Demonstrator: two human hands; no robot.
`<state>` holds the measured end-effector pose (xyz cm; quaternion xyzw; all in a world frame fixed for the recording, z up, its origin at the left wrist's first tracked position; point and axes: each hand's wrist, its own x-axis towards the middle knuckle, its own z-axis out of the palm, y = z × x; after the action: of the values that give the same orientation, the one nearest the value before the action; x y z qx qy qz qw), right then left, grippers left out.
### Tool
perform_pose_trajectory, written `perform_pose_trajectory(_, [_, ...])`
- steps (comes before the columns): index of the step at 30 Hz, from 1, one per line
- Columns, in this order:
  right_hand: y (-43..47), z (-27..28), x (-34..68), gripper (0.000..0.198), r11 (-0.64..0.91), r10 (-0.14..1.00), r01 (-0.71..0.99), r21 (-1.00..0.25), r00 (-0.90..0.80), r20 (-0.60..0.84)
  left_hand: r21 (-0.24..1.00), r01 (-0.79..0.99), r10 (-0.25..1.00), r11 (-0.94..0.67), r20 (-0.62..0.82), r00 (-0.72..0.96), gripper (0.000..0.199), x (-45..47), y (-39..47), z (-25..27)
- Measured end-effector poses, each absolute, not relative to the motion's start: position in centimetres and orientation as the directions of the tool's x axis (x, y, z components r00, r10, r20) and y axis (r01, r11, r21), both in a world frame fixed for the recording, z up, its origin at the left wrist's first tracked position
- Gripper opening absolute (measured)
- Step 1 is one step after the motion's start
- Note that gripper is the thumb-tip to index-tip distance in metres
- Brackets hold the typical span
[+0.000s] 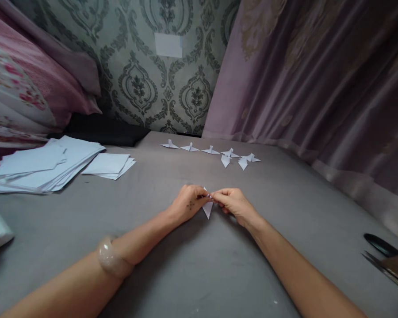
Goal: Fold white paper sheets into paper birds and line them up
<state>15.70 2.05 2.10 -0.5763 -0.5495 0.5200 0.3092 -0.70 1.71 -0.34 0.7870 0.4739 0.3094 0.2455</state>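
White pointed folded paper (208, 210) is being pinched between left hand (188, 202) and right hand (236, 205); light, even pressure is being demanded.

White paper (208, 211); grey tabletop (205, 269); damask wallpaper (167, 81)

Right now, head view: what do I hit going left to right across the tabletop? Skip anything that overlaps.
Large paper stack → small stack of paper → left hand → folded white paper → right hand → dark pointed tool at the right edge.
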Motion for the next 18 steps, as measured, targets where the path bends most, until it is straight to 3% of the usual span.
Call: perform_pose_trajectory(18, [2.36,1.70,15.74,0.014,-0.329,0.915,0.241,-0.913,-0.160,-0.371,0.719,0.585,0.920,-0.377,0.215,0.329,0.019,-0.65,1.50,0.01])
